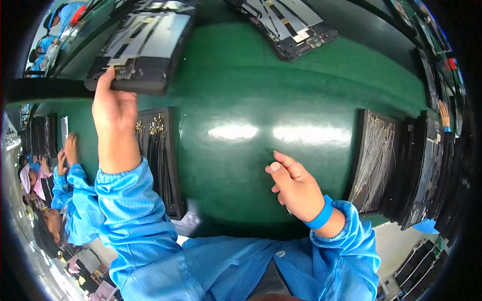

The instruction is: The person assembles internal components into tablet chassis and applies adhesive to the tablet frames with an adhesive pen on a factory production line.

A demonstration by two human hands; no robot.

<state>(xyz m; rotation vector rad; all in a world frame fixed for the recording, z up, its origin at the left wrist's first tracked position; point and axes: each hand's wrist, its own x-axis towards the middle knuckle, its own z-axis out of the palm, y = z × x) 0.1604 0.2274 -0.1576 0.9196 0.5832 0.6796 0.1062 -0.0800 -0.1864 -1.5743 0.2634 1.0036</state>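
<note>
At the upper left, my left hand (115, 108) grips the near edge of a black tray (148, 85). The thumb lies on top and the fingers are hidden underneath. In that tray sits an opened tablet-like device (150, 37), with silver-grey panels and a dark circuit board at its near end. My right hand (297, 188), a blue band on its wrist, hovers over the green mat (231, 185). Its fingers are loosely bent and a little apart, with nothing visible between them. A second opened tablet-like device (286, 29) lies at the top centre.
Left of centre, a black tray (175, 165) holds dark thin cables (155, 150). On the right, grey thin cables (374, 155) fill another tray beside stacked black trays (419, 170). Co-workers' hands (70, 148) are at the far left, and another hand (444, 114) shows at far right.
</note>
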